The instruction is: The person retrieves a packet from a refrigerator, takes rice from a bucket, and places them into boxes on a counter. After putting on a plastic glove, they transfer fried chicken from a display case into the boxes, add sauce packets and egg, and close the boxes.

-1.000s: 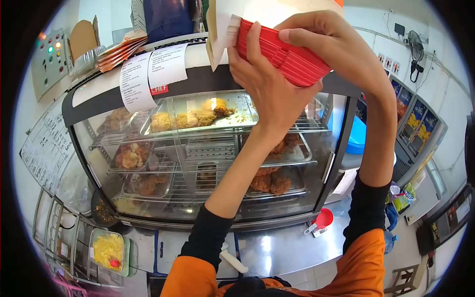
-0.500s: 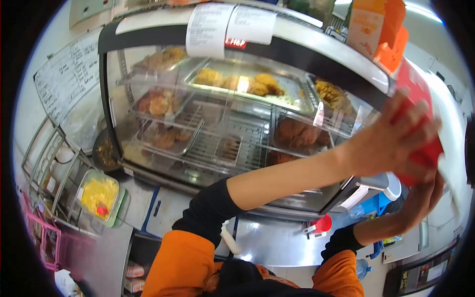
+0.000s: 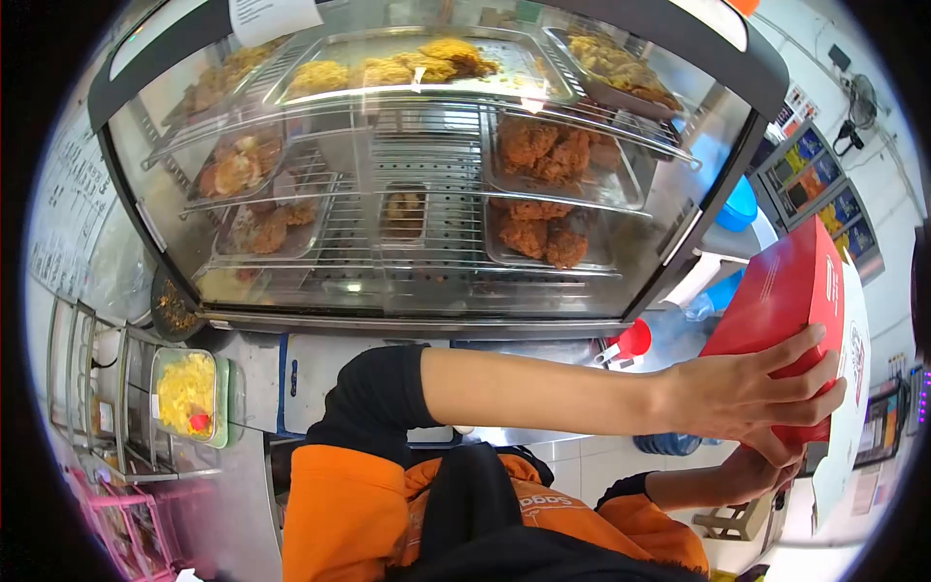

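A red and white cardboard box is held up at the right side of the view. My left hand reaches across my body, with its fingers wrapped over the box's lower red part. Below it, my right hand is closed at the bottom of the box, its fingers partly hidden. A white panel with a printed emblem faces right. The glass food display case stands in front of me, left of the box.
Fried chicken lies on metal trays inside the case. A red measuring cup sits on the counter near its right corner. At left are a container of yellow food, a wire rack and a pink basket.
Both hands and the red box have come down from the upper right, beside the top of the case. More of the box shows now. The view has shifted, with the case higher up.
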### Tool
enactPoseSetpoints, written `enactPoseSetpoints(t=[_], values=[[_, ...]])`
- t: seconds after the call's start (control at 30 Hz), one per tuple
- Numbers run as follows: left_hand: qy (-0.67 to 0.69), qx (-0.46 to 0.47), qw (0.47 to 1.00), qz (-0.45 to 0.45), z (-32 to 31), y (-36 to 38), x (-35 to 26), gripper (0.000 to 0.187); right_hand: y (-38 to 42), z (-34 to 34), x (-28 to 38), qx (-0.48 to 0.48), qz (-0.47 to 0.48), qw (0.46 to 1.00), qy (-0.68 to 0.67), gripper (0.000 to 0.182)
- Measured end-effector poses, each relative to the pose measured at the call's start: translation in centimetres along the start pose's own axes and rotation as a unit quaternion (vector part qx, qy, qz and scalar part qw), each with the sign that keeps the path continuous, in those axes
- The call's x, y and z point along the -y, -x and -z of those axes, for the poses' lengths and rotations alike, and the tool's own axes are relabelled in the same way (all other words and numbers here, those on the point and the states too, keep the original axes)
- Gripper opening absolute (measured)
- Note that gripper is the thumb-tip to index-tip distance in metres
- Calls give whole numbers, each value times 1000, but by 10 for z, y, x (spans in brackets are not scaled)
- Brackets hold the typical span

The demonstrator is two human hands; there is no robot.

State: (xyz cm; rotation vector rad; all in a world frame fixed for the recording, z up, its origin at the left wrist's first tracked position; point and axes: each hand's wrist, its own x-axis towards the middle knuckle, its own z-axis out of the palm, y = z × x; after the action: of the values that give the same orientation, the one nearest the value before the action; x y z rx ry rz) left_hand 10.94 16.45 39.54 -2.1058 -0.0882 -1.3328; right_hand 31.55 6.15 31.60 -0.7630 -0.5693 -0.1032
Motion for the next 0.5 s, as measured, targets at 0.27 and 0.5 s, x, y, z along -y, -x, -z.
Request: enactPoseSetpoints(t=[0.27,0.5], values=[[53,54,995,64,19,0,-11,24,-5,15,9,-6,-4,1000,23,43],[-47,47,995,79,38,16,-2,34,-17,-2,-16,28,-35,999,25,44]])
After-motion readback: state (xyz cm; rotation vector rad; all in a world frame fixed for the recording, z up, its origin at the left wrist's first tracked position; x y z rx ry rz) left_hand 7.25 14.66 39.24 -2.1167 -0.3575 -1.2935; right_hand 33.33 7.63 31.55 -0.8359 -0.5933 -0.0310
